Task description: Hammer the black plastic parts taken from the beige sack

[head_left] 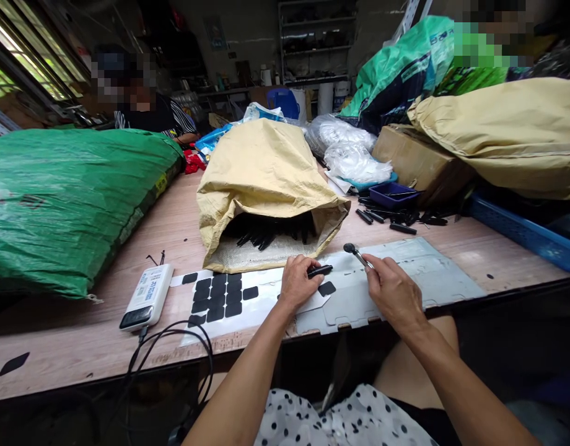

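L hand (297, 282) has its fingers curled on the left part of 1 blk tube (321, 271), so it's grasping it; can't tell if tube is also pressed on the grey board (429, 266) below. R hand (391, 288) is closed round the handle of a metal tool (358, 255) w/ a round blk head.

Key relation: tube's long axis runs approx. left-right, its free end pointing right & slightly far, toward the tool. Tool head sits to the right of that end & a bit farther, w/ a visible gap. Handle slants from R hand to far left. L hand is on the tube; R hand is well to its right.

Tube looks slim, straight, dark, slightly glossy; finer detail too small to tell. Just near of it, 1 blk square (326, 288) lies flat, apart from the sheet of blk squares (217, 296) at left.

Other tubes show in the mouth of the tan sack (264, 155), far side & a bit left; a loose tube pile (403, 228) lies far right, nr a purple tray (391, 194). White power bank (145, 294) is left, cable attached.
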`<act>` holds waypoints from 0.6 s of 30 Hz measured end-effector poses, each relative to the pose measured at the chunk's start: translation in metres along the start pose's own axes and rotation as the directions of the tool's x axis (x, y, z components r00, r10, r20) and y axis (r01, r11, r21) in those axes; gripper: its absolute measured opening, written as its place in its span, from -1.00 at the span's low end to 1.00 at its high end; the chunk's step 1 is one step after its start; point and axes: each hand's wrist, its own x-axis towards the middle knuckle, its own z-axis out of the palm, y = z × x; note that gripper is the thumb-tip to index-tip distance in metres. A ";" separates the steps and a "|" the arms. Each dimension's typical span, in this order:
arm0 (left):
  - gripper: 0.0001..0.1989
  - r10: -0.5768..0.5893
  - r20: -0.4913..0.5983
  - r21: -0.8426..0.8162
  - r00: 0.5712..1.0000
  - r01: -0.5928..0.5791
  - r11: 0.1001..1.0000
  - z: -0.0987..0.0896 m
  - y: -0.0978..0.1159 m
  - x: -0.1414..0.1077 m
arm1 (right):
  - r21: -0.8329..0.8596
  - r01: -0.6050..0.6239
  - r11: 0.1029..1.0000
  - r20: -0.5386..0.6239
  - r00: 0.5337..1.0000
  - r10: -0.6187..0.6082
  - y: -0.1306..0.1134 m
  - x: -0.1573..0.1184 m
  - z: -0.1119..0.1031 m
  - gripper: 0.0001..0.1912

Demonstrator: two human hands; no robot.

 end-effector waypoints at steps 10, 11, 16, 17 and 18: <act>-0.67 -0.005 -0.010 -0.088 1.000 0.004 0.996 -0.008 -0.002 0.000 | -0.269 0.089 0.959 -0.026 0.995 -0.100 0.011 -0.001 0.025 -0.67; -0.63 -0.006 -0.010 -0.089 1.000 0.005 0.996 -0.008 -0.002 0.000 | -0.278 0.091 0.956 -0.026 0.994 -0.103 0.010 -0.001 0.025 -0.67; -0.58 -0.023 -0.019 -0.153 1.000 0.020 0.988 -0.008 -0.004 -0.002 | -0.305 0.102 0.947 -0.020 0.993 -0.114 0.009 -0.002 0.024 -0.67; -0.57 -0.027 -0.019 -0.163 0.999 0.023 0.986 -0.008 -0.004 -0.002 | -0.309 0.100 0.946 -0.023 0.993 -0.112 0.009 -0.002 0.024 -0.67; -0.57 -0.030 -0.019 -0.169 0.999 0.027 0.985 -0.008 -0.004 -0.002 | -0.312 0.096 0.945 -0.024 0.994 -0.109 0.009 -0.002 0.024 -0.67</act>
